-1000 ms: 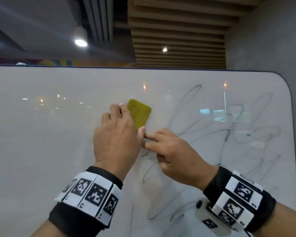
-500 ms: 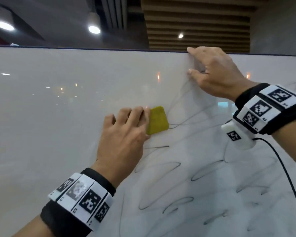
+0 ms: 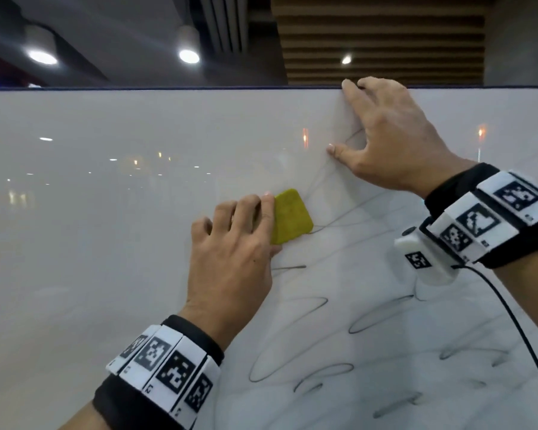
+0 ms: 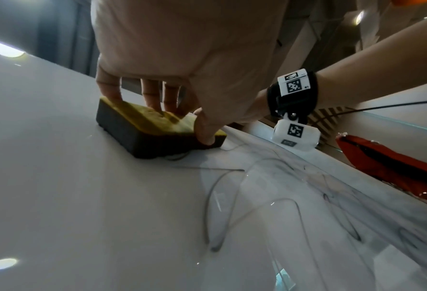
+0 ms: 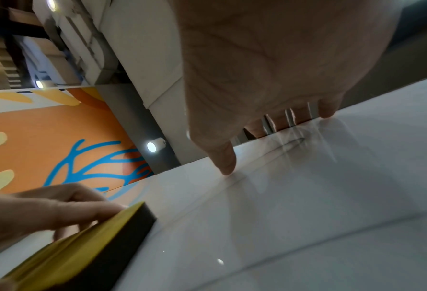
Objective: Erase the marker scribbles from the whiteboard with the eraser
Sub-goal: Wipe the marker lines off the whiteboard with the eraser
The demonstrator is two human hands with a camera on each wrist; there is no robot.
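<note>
A yellow-topped, dark-bottomed eraser [image 3: 291,217] [image 4: 145,126] [image 5: 82,256] lies flat against the whiteboard [image 3: 106,243]. My left hand [image 3: 272,225] [image 4: 182,122] holds it, fingers on the yellow top and thumb on its side. Black marker scribbles [image 3: 370,321] [image 4: 269,187] loop across the board to the right of and below the eraser; the board to its left is clean. My right hand [image 3: 354,116] [image 5: 254,145] grips the board's top edge, fingers hooked over it and thumb pressed on the face.
The board's top edge [image 3: 168,88] runs straight across the head view. A black cable [image 3: 510,321] hangs from my right wrist camera in front of the scribbles. An orange mural [image 5: 58,128] shows beyond the board. A red object [image 4: 381,163] lies past its far edge.
My right hand left the eraser's side and rose to the board's top edge, where it stays. My left hand has kept the eraser on the board at the scribbles' left end.
</note>
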